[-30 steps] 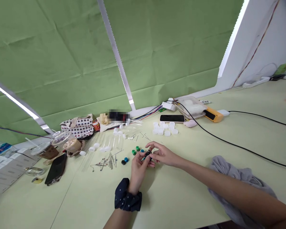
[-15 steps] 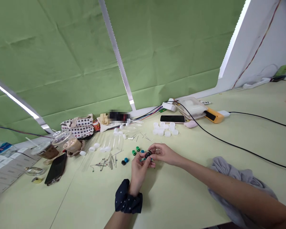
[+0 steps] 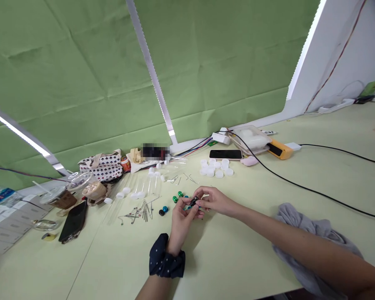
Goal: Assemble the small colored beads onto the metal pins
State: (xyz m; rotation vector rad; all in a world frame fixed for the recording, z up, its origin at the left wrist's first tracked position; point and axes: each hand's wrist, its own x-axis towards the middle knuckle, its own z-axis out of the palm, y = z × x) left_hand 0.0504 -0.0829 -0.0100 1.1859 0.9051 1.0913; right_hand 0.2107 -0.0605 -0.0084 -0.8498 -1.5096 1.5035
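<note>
A small black piece (image 3: 194,201) is being pinched by the left hand (image 3: 182,213) and right hand (image 3: 213,200), both clamped on it, just right of green balls (image 3: 180,194).

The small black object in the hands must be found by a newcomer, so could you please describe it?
Over the pale yellow tabletop, find the bare left hand with a navy dotted fabric scrunchie at its wrist. The small black object is where its fingers meet the right hand; it is held, whereas the round black piece and round green pieces lie loose.
</note>
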